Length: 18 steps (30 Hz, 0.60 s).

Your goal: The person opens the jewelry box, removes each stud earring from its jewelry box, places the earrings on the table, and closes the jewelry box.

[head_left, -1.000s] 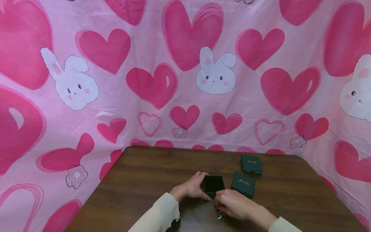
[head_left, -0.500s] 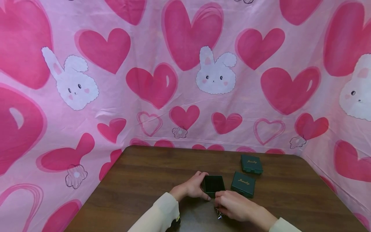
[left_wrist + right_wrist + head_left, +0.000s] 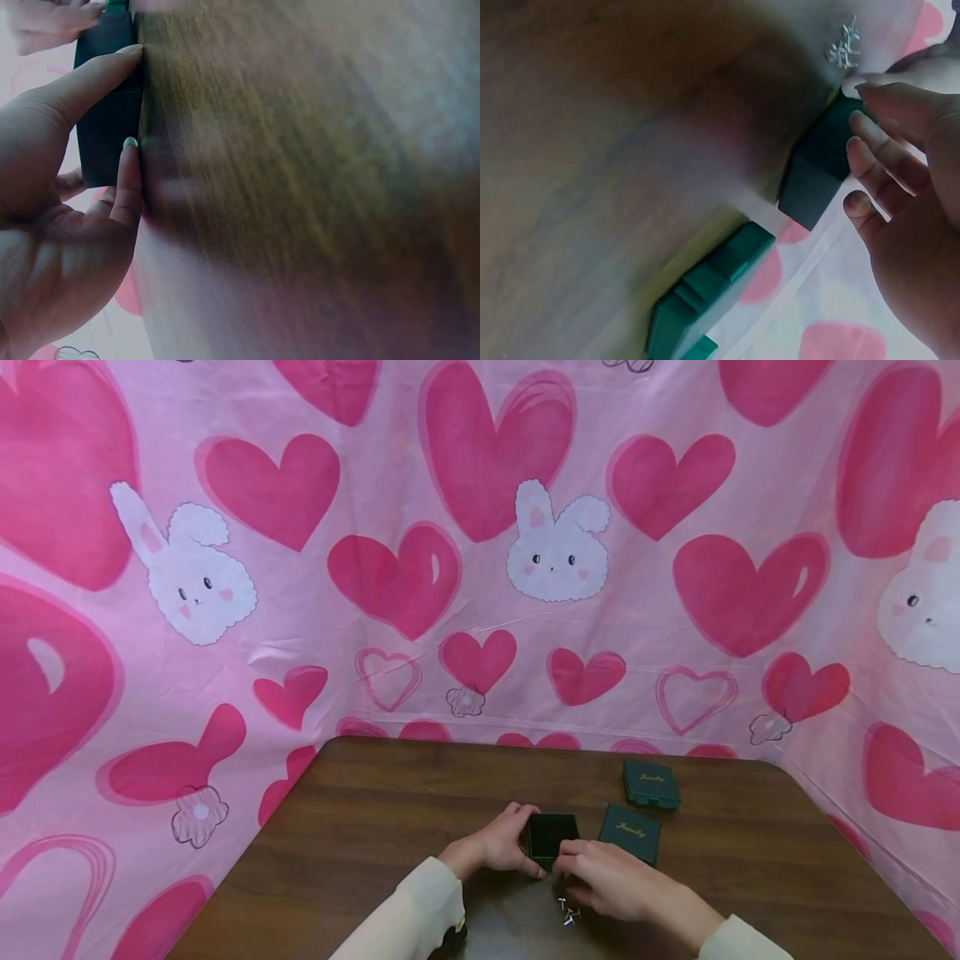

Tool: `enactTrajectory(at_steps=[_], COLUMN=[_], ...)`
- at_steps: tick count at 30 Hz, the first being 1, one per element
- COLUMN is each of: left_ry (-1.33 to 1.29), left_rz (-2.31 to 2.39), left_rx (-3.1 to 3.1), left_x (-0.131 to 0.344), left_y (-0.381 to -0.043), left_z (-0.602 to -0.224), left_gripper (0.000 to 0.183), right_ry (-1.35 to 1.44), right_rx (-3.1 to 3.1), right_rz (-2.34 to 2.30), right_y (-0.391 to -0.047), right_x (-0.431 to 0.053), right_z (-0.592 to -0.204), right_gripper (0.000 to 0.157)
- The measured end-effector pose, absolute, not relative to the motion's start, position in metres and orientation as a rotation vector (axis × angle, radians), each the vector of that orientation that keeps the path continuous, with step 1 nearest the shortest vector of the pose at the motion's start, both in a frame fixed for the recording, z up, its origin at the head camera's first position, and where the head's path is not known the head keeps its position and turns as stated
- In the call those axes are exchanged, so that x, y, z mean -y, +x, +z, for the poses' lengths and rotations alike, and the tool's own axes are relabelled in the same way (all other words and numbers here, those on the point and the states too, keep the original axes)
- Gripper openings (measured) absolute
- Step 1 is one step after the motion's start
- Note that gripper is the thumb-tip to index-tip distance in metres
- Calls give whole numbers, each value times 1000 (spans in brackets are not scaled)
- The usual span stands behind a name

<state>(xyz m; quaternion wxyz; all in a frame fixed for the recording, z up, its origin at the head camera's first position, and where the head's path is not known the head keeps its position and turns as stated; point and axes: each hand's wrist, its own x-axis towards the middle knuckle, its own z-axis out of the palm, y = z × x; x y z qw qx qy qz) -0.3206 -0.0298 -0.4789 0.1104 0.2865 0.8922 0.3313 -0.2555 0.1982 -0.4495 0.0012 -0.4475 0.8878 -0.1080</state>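
On the table, my left hand [image 3: 504, 842] grips a small dark green jewelry box [image 3: 553, 835] with a black inside, its top side open. The thumb presses the near wall of the box [image 3: 109, 142] in the left wrist view, and fingers wrap the far side. My right hand [image 3: 609, 878] is at the box's near right corner, fingers bent, with thumb and index finger close together; I cannot tell whether they pinch something. Several small silver T-shaped metal pieces [image 3: 567, 913] lie below the right hand, also visible as a silver cluster [image 3: 845, 46] in the right wrist view.
Two lidded green boxes with gold lettering stand to the right: a nearer box [image 3: 632, 832], partly behind my right hand, and a farther box [image 3: 651, 783]. A black item [image 3: 453, 938] shows beside the left sleeve. A pink heart-print cloth [image 3: 480, 577] surrounds the brown table [image 3: 390, 793].
My right hand has moved up from the silver pieces to the box's corner, leaving more of the pieces in sight. The left hand and the box stay put.
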Motion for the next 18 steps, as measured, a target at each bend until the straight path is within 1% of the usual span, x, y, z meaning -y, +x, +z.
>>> enactTrajectory(at_steps=[4, 8, 13, 18], left_ry=[852, 865, 880, 844], left_rz=[973, 965, 959, 981], left_rx=[-2622, -2615, -2608, -2592], left_x=[29, 30, 31, 30], left_y=[-321, -323, -324, -323], left_z=[-479, -480, -481, -480], left_gripper=[80, 80, 80, 80], right_ry=[-1427, -1407, -1366, -1295], right_rx=[-2832, -2865, -2891, -2914], right_rz=[-334, -342, -343, -337], right_y=[-257, -258, -260, -264], right_x=[-201, -204, -207, -212], right_z=[-445, -442, -442, -441], right_gripper=[20, 20, 20, 24])
